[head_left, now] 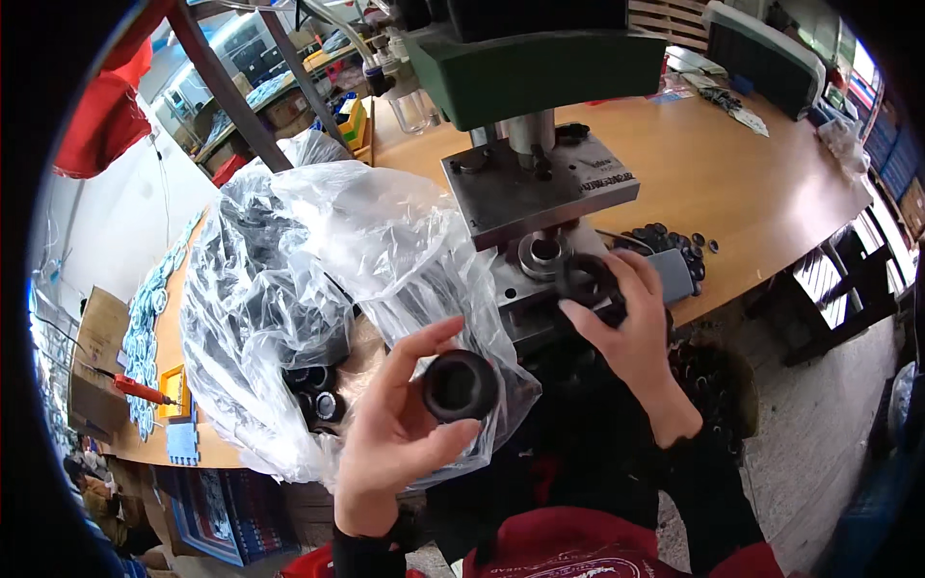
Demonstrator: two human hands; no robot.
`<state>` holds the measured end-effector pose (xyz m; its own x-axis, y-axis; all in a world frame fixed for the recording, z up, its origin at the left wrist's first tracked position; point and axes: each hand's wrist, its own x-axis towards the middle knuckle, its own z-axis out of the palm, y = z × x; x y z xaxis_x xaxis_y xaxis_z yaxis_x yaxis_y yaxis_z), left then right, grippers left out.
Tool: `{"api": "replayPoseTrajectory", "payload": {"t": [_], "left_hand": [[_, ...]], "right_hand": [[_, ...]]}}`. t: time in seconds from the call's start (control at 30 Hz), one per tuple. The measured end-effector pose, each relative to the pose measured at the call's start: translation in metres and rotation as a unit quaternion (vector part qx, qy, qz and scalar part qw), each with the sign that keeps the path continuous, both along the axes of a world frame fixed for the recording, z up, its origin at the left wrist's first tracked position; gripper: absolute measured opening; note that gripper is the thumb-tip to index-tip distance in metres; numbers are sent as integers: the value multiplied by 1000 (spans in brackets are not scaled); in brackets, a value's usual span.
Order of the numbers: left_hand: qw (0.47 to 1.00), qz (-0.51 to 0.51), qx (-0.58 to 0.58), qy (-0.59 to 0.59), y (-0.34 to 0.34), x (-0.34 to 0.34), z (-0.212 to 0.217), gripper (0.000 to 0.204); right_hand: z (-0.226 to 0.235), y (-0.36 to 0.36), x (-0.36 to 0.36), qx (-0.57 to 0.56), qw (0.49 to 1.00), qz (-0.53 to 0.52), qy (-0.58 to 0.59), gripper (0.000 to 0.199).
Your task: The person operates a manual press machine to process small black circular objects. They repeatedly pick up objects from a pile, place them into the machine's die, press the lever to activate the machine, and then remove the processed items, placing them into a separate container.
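Observation:
My left hand (385, 438) grips a black round ring-shaped part (485, 383) by its edge, with the thumb below and fingers at its side. Its round opening faces up toward me. Beside the press die, my right hand (638, 332) pinches another black ring (570, 277) between thumb and fingers; part of it is hidden by the hand. This ring is close to the round metal die (545, 252) on the press base; whether they touch I cannot tell. Above the die hangs the steel plate (540, 188) of a green press (540, 72).
A large clear plastic bag (289, 250) with black parts (323, 400) lies to the left. Small black discs (665, 241) are heaped behind my right hand, near a grey block (672, 275). A red-handled tool (140, 388) and yellow tray (175, 392) sit at far left on the wooden table (761, 183).

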<state>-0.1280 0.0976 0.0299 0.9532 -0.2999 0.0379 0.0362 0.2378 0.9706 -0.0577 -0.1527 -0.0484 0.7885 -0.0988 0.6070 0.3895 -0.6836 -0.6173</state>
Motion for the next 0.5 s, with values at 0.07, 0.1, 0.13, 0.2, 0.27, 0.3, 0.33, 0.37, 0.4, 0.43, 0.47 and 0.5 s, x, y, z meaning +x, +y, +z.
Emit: {"api": "replayPoseTrajectory", "payload": {"t": [0.07,0.1,0.13,0.2,0.27,0.3,0.33,0.37,0.4,0.43,0.47,0.5], "left_hand": [[997,-8,-43,-56,-23,3,-6,72],[999,-27,-25,-26,-31,4,-3,69],[999,-43,-4,3,-38,4,1,67],[997,-58,26,46,-50,9,2,64],[995,-59,48,69,-64,18,1,63],[998,-47,23,35,-71,27,-8,65],[999,-25,27,31,-77,34,-10,67],[999,-2,31,26,-82,39,-11,68],[999,19,33,21,-88,44,-16,69],[993,84,57,-56,-91,48,-27,72],[981,114,139,-75,-89,54,-35,72],[961,143,220,-92,-86,59,-42,71]], "right_hand": [[-23,-33,-42,45,998,-43,30,50],[-38,-52,-63,47,992,-103,61,51],[-64,-79,-77,51,989,-119,77,51],[-112,-125,-109,95,960,-192,178,46],[-166,-177,-141,50,934,-268,232,49],[-187,-197,-152,60,918,-290,263,53],[-211,-225,-165,52,896,-311,314,66],[-236,-249,-180,-14,891,-318,324,71],[-253,-262,-190,-80,882,-326,332,78],[-251,-256,-187,-77,878,-335,333,78],[-244,-249,-187,-74,874,-345,335,79],[-240,-243,-185,-71,869,-356,337,79]]}}
